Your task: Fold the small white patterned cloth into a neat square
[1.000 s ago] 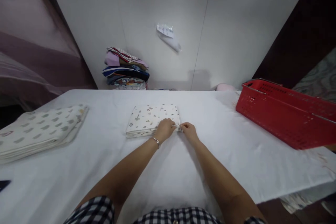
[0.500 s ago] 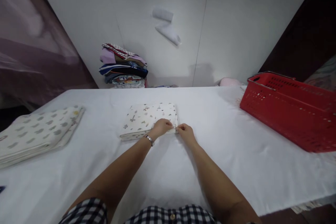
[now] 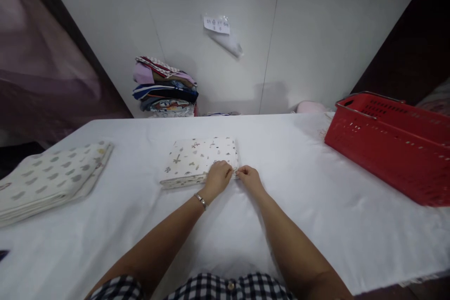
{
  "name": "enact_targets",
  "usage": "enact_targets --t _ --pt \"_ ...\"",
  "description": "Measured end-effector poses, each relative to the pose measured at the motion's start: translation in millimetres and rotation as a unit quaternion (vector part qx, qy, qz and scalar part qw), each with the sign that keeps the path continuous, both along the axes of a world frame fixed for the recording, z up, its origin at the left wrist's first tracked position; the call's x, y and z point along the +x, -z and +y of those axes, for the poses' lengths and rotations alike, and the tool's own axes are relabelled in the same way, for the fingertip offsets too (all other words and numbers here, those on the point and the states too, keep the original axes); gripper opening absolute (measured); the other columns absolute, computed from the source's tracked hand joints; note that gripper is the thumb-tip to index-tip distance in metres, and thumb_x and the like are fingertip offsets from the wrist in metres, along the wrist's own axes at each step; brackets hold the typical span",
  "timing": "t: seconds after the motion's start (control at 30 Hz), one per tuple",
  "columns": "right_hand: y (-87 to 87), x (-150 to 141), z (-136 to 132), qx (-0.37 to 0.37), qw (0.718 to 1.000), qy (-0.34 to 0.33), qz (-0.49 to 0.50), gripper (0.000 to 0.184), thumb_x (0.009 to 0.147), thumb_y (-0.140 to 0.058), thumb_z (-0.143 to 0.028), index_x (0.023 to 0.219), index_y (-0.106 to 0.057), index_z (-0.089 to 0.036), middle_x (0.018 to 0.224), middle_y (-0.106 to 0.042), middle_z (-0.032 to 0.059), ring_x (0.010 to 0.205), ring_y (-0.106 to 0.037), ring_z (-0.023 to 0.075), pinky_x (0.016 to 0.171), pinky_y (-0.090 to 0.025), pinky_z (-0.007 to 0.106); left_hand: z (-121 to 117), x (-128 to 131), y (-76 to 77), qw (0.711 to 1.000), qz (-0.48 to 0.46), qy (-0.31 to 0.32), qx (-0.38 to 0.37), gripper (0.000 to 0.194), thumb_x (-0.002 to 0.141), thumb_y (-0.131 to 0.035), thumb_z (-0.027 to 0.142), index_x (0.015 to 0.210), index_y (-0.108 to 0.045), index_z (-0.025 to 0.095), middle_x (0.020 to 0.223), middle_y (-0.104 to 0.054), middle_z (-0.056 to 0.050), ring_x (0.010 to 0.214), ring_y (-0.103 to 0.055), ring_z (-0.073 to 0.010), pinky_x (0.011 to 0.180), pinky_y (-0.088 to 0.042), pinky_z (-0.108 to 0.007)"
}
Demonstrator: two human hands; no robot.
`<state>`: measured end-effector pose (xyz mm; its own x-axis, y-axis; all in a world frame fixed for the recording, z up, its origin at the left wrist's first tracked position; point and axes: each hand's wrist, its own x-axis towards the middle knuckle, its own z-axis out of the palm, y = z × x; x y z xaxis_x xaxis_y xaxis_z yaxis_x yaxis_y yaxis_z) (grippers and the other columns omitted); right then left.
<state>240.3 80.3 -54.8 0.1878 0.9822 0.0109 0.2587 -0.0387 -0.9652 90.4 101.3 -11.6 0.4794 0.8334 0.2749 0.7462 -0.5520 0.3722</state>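
A folded white cloth (image 3: 200,154) with small printed figures lies flat in the middle of the white-covered table (image 3: 298,225). At its near right corner my left hand (image 3: 218,176), a bracelet on the wrist, pinches the layered edge. My right hand (image 3: 249,176) is closed on the same corner from the right side, thumb and forefinger together. The fingertips of both hands almost meet there. Exactly which layers they grip is too small to make out.
Another folded printed cloth (image 3: 52,180) lies on the left of the table. A red plastic basket (image 3: 390,145) with metal handles stands at the right. Behind the table's far edge are a stack of folded fabrics (image 3: 165,86) and a wall with a taped paper label (image 3: 216,25).
My left hand has shifted slightly toward me and turned at the corner, its fingers still pinched. My right hand stays nearly in place. The view has tilted a little.
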Motion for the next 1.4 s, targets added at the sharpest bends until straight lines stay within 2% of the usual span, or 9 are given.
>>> enact_targets --t 0.23,0.4,0.57,0.8,0.93,1.03,1.17,1.27,1.4 --pt "-0.3 0 0 -0.002 1.000 -0.002 0.011 0.016 0.067 -0.055 -0.034 0.066 -0.060 -0.020 0.058 -0.057 -0.0025 0.057 -0.050 0.0130 0.054 -0.039 0.023 1 -3 -1.3 0.999 0.026 0.034 0.010 0.016 0.085 -0.051 0.028 0.093 -0.062 0.019 0.092 -0.061 -0.006 0.090 -0.052 -0.0198 0.081 -0.036 -0.034" --pt "0.7 2 0 0.008 1.000 -0.013 0.027 0.014 0.066 -0.053 -0.031 0.067 -0.061 -0.018 0.055 -0.053 -0.0033 0.054 -0.047 0.0119 0.052 -0.037 0.022 7 -3 -3.2 0.999 0.022 0.047 -0.012 0.017 0.084 -0.054 0.030 0.090 -0.066 0.019 0.088 -0.063 -0.006 0.087 -0.054 -0.0189 0.078 -0.038 -0.031" --pt "-0.3 2 0 0.010 1.000 -0.007 0.018 0.015 0.066 -0.051 -0.031 0.067 -0.060 -0.019 0.054 -0.053 -0.0033 0.054 -0.046 0.0121 0.051 -0.037 0.022 10 -5 -3.4 0.998 0.030 0.063 -0.006 0.024 0.088 -0.048 0.032 0.085 -0.068 0.019 0.084 -0.064 -0.005 0.086 -0.055 -0.0182 0.077 -0.038 -0.031" --pt "-1.3 1 0 -0.005 0.999 -0.011 0.036 0.014 0.062 -0.052 -0.029 0.065 -0.061 -0.018 0.054 -0.054 -0.0035 0.053 -0.047 0.0116 0.051 -0.037 0.022 8 -7 -1.5 0.998 0.014 0.064 -0.014 0.020 0.084 -0.054 0.031 0.095 -0.066 0.020 0.091 -0.064 -0.006 0.089 -0.054 -0.0194 0.079 -0.038 -0.032" --pt "-1.3 1 0 -0.003 0.998 -0.021 0.051 0.019 0.063 -0.052 -0.030 0.068 -0.065 -0.018 0.055 -0.056 -0.0032 0.054 -0.049 0.0122 0.053 -0.038 0.023 9 -6 -3.0 0.998 0.003 0.053 -0.024 0.015 0.083 -0.054 0.028 0.089 -0.066 0.021 0.088 -0.063 -0.004 0.087 -0.054 -0.0182 0.077 -0.039 -0.031" --pt "-0.5 2 0 0.008 0.999 0.000 0.045 0.019 0.064 -0.051 -0.030 0.071 -0.065 -0.018 0.055 -0.056 -0.0033 0.054 -0.049 0.0123 0.054 -0.039 0.023 9 -3 -3.7 0.999 -0.005 0.024 -0.027 0.017 0.085 -0.050 0.027 0.077 -0.064 0.020 0.079 -0.061 -0.003 0.080 -0.053 -0.0165 0.072 -0.038 -0.029" --pt "-1.2 3 -1 0.001 1.000 0.027 -0.012 0.015 0.067 -0.050 -0.029 0.064 -0.060 -0.018 0.053 -0.055 -0.0031 0.055 -0.050 0.0123 0.054 -0.039 0.022 4 0 -1.1 1.000 0.005 -0.003 0.021 0.018 0.085 -0.048 0.027 0.075 -0.060 0.019 0.078 -0.059 -0.003 0.077 -0.051 -0.0169 0.071 -0.037 -0.030" --pt "-2.9 3 -2 -0.011 0.999 0.006 -0.043 0.015 0.068 -0.049 -0.029 0.062 -0.058 -0.018 0.052 -0.054 -0.0035 0.054 -0.049 0.0117 0.054 -0.038 0.021 -1 0 2.9 0.997 0.037 0.024 0.059 0.016 0.086 -0.048 0.028 0.081 -0.061 0.019 0.084 -0.060 -0.004 0.083 -0.051 -0.0187 0.076 -0.037 -0.033" --pt "-5.8 4 -2 -0.024 0.999 -0.010 -0.039 0.012 0.067 -0.049 -0.027 0.063 -0.057 -0.018 0.050 -0.052 -0.0043 0.052 -0.048 0.0109 0.053 -0.038 0.021 -5 -1 6.5 0.993 0.071 0.045 0.085 0.017 0.088 -0.046 0.027 0.085 -0.061 0.020 0.087 -0.059 -0.005 0.087 -0.050 -0.0205 0.079 -0.036 -0.036"
